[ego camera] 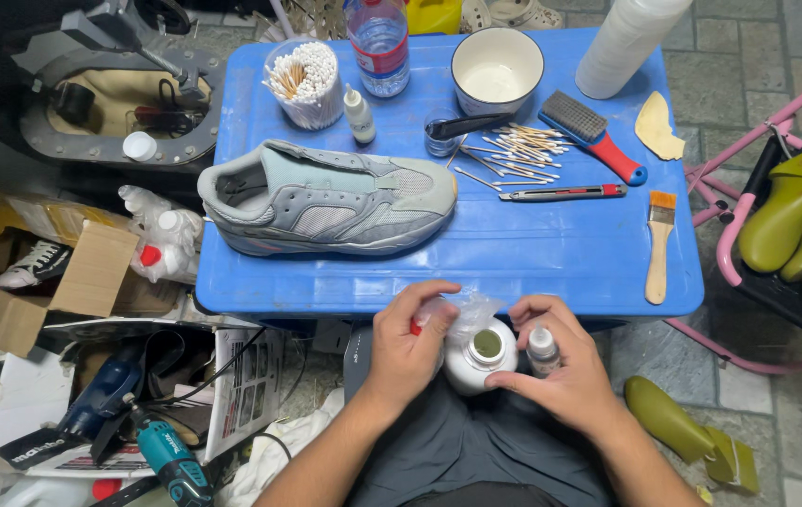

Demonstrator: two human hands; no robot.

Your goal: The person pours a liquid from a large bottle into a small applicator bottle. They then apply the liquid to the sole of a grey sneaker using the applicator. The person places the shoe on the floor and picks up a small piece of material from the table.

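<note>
1. We take the blue table (551,253) as our landmark; both hands work just below its near edge, over the person's lap.
2. The white jar (479,357) stands open between the hands, its round mouth showing a greenish inside. It sits just below the table's near edge, at about the middle.
3. The left hand (408,340) lies against the jar's left side, fingers curled and pinched on a crumpled clear plastic wrap (465,310) that rises above the jar's rim. A small red piece shows at the fingertips; we cannot tell what it is.
4. The right hand (561,361) lies against the jar's right side, fingers closed around a small dropper bottle (542,347) held upright, while its thumb reaches to the jar's lower edge.
5. On the table, a grey sneaker (326,199) lies on its side toward the left half.
6. Behind the sneaker, at the table's far edge, stand a tub of cotton swabs (305,83) and a white bowl (497,70).
7. Loose swabs (514,150), a red-handled brush (593,134) and a paintbrush (659,246) lie on the table's right half.
</note>
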